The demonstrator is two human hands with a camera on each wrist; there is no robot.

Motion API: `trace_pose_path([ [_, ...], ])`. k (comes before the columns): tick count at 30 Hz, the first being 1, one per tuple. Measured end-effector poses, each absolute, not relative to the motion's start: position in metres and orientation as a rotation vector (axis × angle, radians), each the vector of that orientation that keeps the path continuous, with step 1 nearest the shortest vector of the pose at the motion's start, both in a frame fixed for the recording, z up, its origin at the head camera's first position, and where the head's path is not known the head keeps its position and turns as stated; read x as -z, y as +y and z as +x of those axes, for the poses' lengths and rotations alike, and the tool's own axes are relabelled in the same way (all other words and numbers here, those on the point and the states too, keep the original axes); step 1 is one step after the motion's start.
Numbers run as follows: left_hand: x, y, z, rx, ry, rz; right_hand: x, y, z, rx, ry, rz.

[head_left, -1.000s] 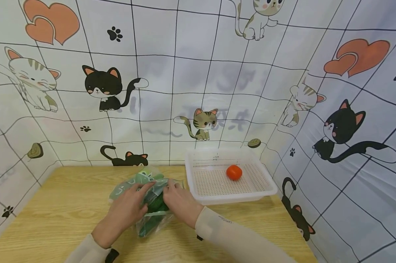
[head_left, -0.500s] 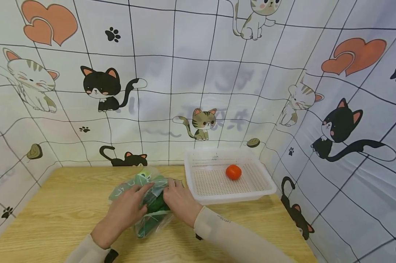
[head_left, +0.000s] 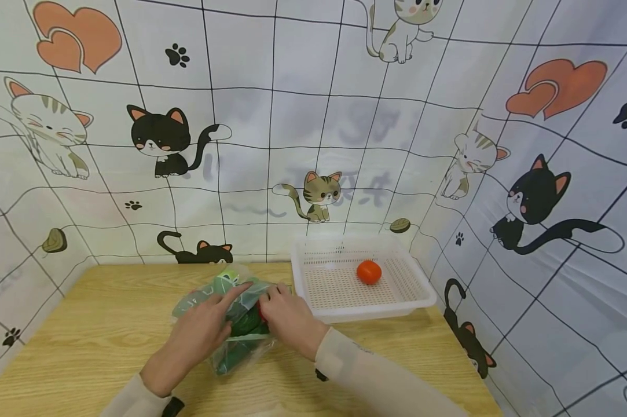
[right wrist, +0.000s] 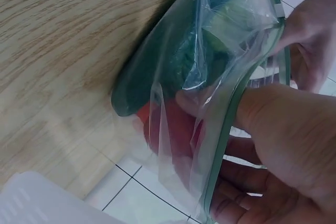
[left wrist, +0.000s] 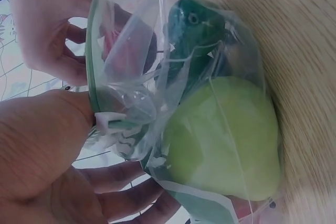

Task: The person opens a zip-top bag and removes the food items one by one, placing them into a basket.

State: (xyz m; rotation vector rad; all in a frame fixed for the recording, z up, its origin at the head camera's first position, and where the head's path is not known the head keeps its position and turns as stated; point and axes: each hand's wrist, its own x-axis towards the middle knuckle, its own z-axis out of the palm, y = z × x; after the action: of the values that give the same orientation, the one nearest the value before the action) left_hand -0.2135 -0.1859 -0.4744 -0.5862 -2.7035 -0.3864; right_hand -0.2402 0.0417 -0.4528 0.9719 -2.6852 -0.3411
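A clear zip bag (head_left: 240, 350) with a green zip edge (right wrist: 236, 98) lies on the table. Through its film show a light green rounded fruit (left wrist: 226, 135), a long dark green vegetable like a cucumber (right wrist: 139, 82) and a red rounded thing (right wrist: 173, 129). My left hand (head_left: 201, 330) holds the bag by its opening, thumb at the zip, other fingers along the outside. My right hand (head_left: 289, 318) reaches into the opening, gripping the red thing between thumb and fingers; I cannot tell its kind. Its far side is hidden by the hand.
A white perforated basket (head_left: 370, 315) stands just right of the bag, with an orange-red tomato (head_left: 369, 272) in it. Behind and at the sides hangs a cat-patterned cloth (head_left: 261, 133). The wooden table (head_left: 110, 324) extends left and in front.
My right hand's fingers have curled more and its wrist has shifted slightly right. Red now shows beside its fingertips. The left hand keeps its place; the head view has shifted a little.
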Motion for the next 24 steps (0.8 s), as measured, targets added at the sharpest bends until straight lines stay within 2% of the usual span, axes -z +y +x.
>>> trace_pose_path([
  [18, 0.471, -0.19, -0.215, 0.453, -2.795, -0.516, 0.431, 0.067, -0.243, -0.124, -2.613, 1.119],
  [24, 0.471, -0.191, -0.216, 0.469, -2.783, -0.517, 0.414, 0.08, -0.243, -0.411, -2.562, 1.19],
])
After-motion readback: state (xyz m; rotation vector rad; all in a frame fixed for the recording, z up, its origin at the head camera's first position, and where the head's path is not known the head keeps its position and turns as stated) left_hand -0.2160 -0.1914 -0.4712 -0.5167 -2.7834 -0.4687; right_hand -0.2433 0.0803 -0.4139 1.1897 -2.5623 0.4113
